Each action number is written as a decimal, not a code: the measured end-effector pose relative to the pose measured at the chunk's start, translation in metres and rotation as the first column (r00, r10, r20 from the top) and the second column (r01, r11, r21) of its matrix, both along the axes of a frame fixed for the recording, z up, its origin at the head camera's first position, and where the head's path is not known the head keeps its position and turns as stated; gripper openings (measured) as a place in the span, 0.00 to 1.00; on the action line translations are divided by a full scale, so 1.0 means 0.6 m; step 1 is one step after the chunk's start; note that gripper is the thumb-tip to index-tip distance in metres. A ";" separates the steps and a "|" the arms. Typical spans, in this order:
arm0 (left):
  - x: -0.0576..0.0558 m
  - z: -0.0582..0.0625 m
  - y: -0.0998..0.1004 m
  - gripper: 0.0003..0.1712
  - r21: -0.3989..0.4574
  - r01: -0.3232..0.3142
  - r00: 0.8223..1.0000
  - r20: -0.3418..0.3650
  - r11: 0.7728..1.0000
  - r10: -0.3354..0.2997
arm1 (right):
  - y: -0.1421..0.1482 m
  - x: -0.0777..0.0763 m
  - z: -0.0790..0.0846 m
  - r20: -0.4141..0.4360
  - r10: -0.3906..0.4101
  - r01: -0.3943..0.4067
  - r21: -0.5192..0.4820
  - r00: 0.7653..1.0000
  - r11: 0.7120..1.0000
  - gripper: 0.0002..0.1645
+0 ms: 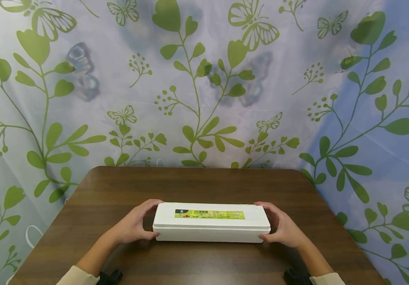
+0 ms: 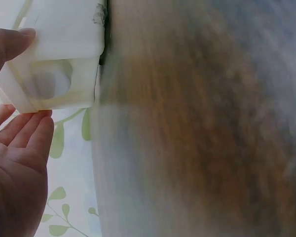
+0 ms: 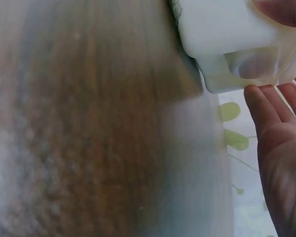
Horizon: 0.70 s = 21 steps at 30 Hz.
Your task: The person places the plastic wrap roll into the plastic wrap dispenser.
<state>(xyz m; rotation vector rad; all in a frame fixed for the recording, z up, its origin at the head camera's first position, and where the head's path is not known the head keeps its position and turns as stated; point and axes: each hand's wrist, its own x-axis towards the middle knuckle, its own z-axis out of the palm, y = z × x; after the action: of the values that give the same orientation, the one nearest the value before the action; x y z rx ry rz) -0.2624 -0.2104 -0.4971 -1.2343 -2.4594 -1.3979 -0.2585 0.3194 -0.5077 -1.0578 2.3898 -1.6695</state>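
Note:
A long white box [image 1: 211,235] with a lid lies crosswise near the middle of the table. On its lid is a yellow-green label [image 1: 209,214] with printed characters. My left hand [image 1: 136,222] grips the box's left end, thumb on the front face and fingers at the back edge. At the opposite end my right hand [image 1: 284,225] holds it the same way. Both wrist views show the box's end [image 2: 64,81] with a recessed opening, through which something round and pale shows. In the right wrist view, fingertips [image 3: 252,94] touch the back side of the box.
The dark brown wooden table [image 1: 197,182] has rounded far corners. Behind it hangs a curtain [image 1: 204,99] printed with green leaves and butterflies. Dark straps [image 1: 109,277] sit on both wrists, by the cream sleeves.

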 end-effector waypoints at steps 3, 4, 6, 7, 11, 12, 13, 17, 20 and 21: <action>0.001 -0.001 0.001 0.48 -0.012 -0.017 1.000 0.005 1.000 0.018 | 0.001 0.000 0.002 0.004 -0.002 0.002 0.010 1.000 1.000 0.57; 0.001 -0.001 0.001 0.48 -0.017 -0.024 1.000 0.008 1.000 0.024 | 0.001 0.000 0.002 0.006 0.001 -0.001 0.011 1.000 1.000 0.57; 0.001 -0.002 0.001 0.49 -0.025 -0.031 0.999 0.014 0.999 0.031 | 0.001 0.000 0.003 0.010 0.009 -0.009 0.014 1.000 1.000 0.56; 0.001 -0.003 0.001 0.49 -0.030 -0.035 0.999 0.012 0.999 0.035 | 0.001 0.000 0.003 0.008 0.015 -0.015 0.015 1.000 1.000 0.56; 0.003 -0.004 -0.001 0.50 -0.044 -0.036 0.999 0.004 0.998 0.036 | 0.003 0.002 0.002 0.052 0.012 -0.012 0.009 0.999 1.000 0.53; 0.003 -0.004 -0.001 0.49 -0.046 -0.042 0.999 0.006 0.998 0.043 | 0.003 0.003 0.003 0.070 0.004 -0.005 0.007 0.998 1.000 0.51; 0.003 -0.004 -0.001 0.48 -0.045 -0.048 0.999 0.021 0.998 0.049 | 0.004 0.004 0.003 0.085 -0.003 0.003 0.006 0.996 1.000 0.48; 0.004 -0.001 0.000 0.42 -0.023 -0.064 0.990 0.124 0.998 0.066 | 0.005 0.004 0.009 0.131 -0.010 0.010 -0.002 0.991 1.000 0.41; 0.003 0.000 0.000 0.39 0.012 -0.055 0.981 0.189 0.998 0.052 | 0.005 0.003 0.014 0.129 0.007 -0.006 -0.006 0.992 1.000 0.41; 0.002 0.000 -0.001 0.39 0.023 -0.047 0.980 0.194 0.999 0.042 | 0.004 0.003 0.015 0.126 0.007 -0.006 -0.003 0.992 1.000 0.41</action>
<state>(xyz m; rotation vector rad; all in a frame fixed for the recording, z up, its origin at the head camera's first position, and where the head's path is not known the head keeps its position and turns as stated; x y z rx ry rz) -0.2612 -0.2109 -0.4971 -1.0779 -2.5628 -1.6057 -0.2570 0.3221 -0.4987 -0.9287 2.3038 -1.6842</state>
